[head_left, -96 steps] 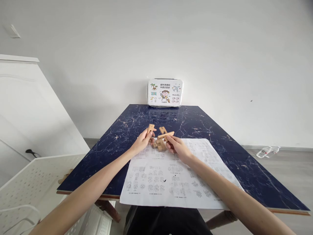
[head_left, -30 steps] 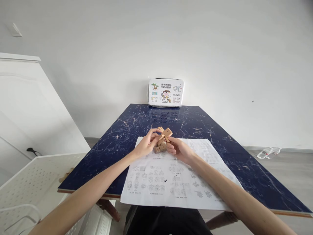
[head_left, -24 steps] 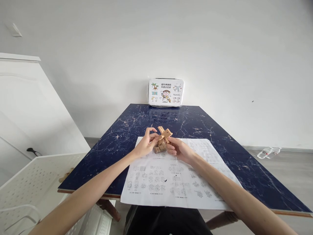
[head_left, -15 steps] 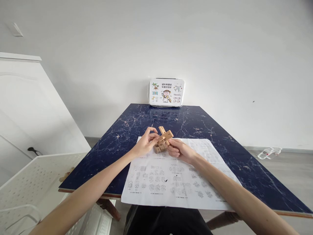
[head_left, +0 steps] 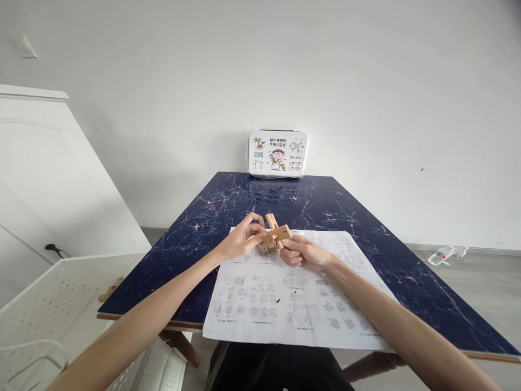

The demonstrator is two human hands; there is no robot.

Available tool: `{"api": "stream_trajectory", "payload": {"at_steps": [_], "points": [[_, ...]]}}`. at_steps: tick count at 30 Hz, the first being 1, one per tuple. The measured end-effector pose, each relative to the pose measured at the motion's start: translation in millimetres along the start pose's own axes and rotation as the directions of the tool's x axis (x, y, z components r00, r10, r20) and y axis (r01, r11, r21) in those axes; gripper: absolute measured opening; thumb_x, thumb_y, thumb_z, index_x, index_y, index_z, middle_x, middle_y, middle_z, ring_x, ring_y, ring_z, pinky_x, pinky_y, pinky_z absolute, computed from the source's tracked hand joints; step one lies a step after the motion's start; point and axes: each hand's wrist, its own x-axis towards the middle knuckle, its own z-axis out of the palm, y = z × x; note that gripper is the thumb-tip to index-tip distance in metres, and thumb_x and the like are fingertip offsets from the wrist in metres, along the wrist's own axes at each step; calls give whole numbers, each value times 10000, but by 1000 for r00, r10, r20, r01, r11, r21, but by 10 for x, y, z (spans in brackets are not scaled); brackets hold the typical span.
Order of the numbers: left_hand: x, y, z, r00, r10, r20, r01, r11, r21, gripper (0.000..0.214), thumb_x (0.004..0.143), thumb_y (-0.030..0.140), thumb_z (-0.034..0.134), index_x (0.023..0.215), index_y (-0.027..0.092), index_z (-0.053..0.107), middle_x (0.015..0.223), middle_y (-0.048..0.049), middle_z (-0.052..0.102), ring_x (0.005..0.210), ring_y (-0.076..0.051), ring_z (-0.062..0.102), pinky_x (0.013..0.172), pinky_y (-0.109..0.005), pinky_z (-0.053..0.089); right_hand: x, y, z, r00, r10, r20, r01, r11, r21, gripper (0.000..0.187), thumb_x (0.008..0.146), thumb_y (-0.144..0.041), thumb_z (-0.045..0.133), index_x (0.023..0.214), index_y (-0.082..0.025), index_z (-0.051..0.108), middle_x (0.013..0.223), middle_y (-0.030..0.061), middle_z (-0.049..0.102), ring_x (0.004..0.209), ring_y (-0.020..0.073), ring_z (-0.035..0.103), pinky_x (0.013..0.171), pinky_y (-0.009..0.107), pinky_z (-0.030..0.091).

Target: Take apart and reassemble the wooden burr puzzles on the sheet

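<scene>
Several light wooden pieces form a crossed wooden puzzle (head_left: 278,233) between my hands, over the top part of a printed sheet (head_left: 264,326). My left hand (head_left: 245,237) pinches its left end with thumb and fingers. From the right, my right hand (head_left: 302,251) grips a lower bar, its fingers curled underneath. One bar points up and away; a broader flat one lies across it, tilted up to the right. Another wooden block (head_left: 265,250) shows below on the left, partly covered by my fingers. Small line drawings of assembly steps fill the sheet.
The sheet overhangs the near edge of a dark blue marbled table (head_left: 195,217). A white cartoon-printed case (head_left: 278,154) stands at the far edge against the wall. Left of the table are a white perforated rack (head_left: 57,288) and a cabinet (head_left: 52,163). Clear plastic packaging (head_left: 446,255) lies on the floor, right.
The flat crossing piece has tilted and shifted slightly right and down, with my right hand moving along. My left hand keeps almost the same place.
</scene>
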Motion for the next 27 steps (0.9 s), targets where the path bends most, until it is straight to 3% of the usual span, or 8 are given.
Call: {"api": "stream_trajectory", "payload": {"at_steps": [3,5,9,13,18,21,27], "points": [[4,-25,22,1000,18,-15,-19,999,-47,344,1005,442,635,1171,214,438,792,12,626,705,-142,570,689,-288,415,2,-15,25,1000,-7,-2,7,999,35,332,963,-488,688,889,-181,584,582,-102,273,498,75,161,479,238,176],[9,-38,39,999,12,-38,-16,993,-119,442,1006,433,639,1319,219,413,777,29,604,678,-134,558,680,-284,414,11,-17,40,1000,2,16,-3,998,69,326,992,-488,639,892,-183,578,568,-98,296,487,78,178,470,230,196],[21,-40,49,996,-91,9,90,954,-285,593,998,408,660,1507,224,418,1005,-72,697,792,-155,623,721,-288,440,24,13,31,984,44,172,-70,987,144,342,1045,-477,517,859,-191,543,507,-98,317,427,83,202,423,214,243],[43,-44,44,977,-190,98,214,866,-453,595,934,400,742,1453,185,547,1101,-119,703,827,-174,649,693,-277,446,42,46,-18,957,81,280,-142,968,205,395,1065,-467,422,784,-202,500,445,-89,367,350,79,219,364,195,268],[71,-8,67,965,-246,88,259,854,-450,441,922,417,742,1242,123,667,815,-47,675,619,-125,579,624,-279,434,105,55,-143,929,169,330,-232,959,162,534,1017,-554,310,626,-222,461,389,-29,430,266,107,290,261,234,239],[69,47,95,967,-239,88,254,887,-387,351,942,412,706,1135,119,692,718,-9,641,579,-115,557,661,-295,462,114,57,-227,946,203,251,-232,968,94,602,985,-609,248,577,-225,469,372,-1,444,253,123,335,255,247,253],[64,15,112,972,-225,62,234,940,-248,388,960,439,670,1205,140,643,767,-33,710,619,-150,631,706,-322,503,86,37,-189,961,275,10,-272,956,-107,669,990,-664,237,600,-213,542,388,-11,446,291,136,377,309,268,341]]}}
